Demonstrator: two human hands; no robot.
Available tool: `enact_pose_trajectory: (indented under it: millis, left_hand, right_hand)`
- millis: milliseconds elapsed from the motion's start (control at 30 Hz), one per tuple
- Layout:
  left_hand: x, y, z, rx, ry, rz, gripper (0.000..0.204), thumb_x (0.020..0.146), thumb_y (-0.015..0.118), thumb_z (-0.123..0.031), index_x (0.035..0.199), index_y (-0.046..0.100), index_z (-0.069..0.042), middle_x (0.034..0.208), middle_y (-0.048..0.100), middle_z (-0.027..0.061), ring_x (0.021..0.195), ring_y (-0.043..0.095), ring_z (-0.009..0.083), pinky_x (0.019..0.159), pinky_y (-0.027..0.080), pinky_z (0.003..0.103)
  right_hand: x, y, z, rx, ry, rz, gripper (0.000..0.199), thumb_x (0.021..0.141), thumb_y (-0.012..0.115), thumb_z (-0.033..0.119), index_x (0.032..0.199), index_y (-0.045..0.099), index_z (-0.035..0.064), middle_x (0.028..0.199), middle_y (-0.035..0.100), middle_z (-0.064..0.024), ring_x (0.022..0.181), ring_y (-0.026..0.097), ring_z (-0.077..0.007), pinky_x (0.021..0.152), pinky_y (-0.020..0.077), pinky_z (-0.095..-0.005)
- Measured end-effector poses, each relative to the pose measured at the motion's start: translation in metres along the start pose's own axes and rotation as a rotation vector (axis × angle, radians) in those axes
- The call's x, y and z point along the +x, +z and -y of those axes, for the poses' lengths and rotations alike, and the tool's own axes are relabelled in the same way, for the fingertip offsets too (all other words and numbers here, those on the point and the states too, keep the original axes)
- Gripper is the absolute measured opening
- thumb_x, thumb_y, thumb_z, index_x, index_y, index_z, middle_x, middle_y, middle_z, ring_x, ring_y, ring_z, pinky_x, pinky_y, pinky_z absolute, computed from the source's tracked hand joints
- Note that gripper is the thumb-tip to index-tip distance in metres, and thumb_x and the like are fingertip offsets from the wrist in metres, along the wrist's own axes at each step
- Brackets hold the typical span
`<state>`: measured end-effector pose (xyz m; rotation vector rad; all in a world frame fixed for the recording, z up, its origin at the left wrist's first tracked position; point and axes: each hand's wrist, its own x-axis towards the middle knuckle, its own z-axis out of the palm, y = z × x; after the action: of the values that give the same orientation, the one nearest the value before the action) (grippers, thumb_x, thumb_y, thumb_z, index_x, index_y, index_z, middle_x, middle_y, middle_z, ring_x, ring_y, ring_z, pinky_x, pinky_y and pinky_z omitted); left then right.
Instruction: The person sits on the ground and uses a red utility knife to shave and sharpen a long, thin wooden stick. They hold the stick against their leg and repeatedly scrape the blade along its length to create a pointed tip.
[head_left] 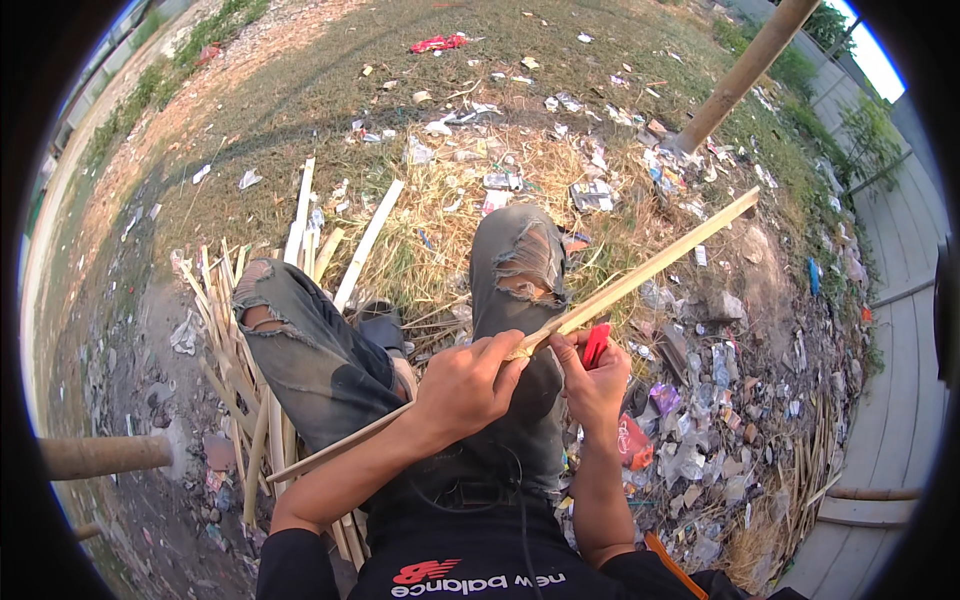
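Note:
A long pale bamboo strip [660, 259] lies slantwise over my right knee, its far end up to the right and its lower end passing under my left forearm. My left hand [468, 382] is closed round it near the middle, fingers pinching from above. My right hand [593, 378] grips a red-handled knife [596, 345], with the thumb close against the strip. The knife's blade is hidden from here. Torn dark jeans [325, 375] cover my bent legs under the work.
Several bamboo strips [370, 240] lie by my left leg, beside a heap of thin slats [228, 370]. Litter [700, 400] covers the ground on the right. A bamboo post [745, 75] rises at the far right, before a grey wall [900, 330]. Another pole [105, 457] juts in at left.

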<state>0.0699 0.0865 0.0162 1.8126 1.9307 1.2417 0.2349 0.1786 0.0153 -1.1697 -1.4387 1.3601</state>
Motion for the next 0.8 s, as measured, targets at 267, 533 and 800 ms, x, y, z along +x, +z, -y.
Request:
enact_pose_trajectory:
  millis: [267, 533, 800]
  left_hand:
    - [0.020, -0.010, 0.002, -0.142, -0.183, 0.104, 0.032, 0.101, 0.072, -0.025, 0.125, 0.066, -0.005, 0.094, 0.076, 0.0196, 0.083, 0.075, 0.0402, 0.073, 0.057, 0.044]
    - [0.008, -0.027, 0.013, -0.185, -0.274, 0.067, 0.033, 0.101, 0.074, -0.018, 0.125, 0.064, 0.001, 0.088, 0.075, 0.0207, 0.077, 0.076, 0.0303, 0.069, 0.054, 0.038]
    - [0.000, -0.041, 0.019, -0.206, -0.294, 0.054, 0.034, 0.100, 0.075, -0.016, 0.125, 0.064, 0.006, 0.091, 0.077, 0.0195, 0.080, 0.076, 0.0228, 0.071, 0.055, 0.034]
  right_hand:
    - [0.033, -0.065, -0.015, -0.407, -0.196, -0.258, 0.029, 0.092, 0.086, 0.025, 0.097, 0.069, 0.0017, 0.062, 0.051, 0.0065, 0.055, 0.043, -0.0041, 0.050, 0.0323, -0.0255]
    - [-0.029, 0.001, -0.006, -0.536, -0.244, 0.023, 0.043, 0.081, 0.095, 0.026, 0.102, 0.065, 0.0038, 0.059, 0.052, 0.0019, 0.050, 0.047, -0.0046, 0.047, 0.0373, -0.0250]
    - [0.030, -0.041, 0.013, -0.252, -0.355, -0.378, 0.022, 0.094, 0.081, 0.011, 0.103, 0.062, 0.0041, 0.061, 0.047, 0.0073, 0.053, 0.043, -0.0005, 0.049, 0.0330, -0.0221]
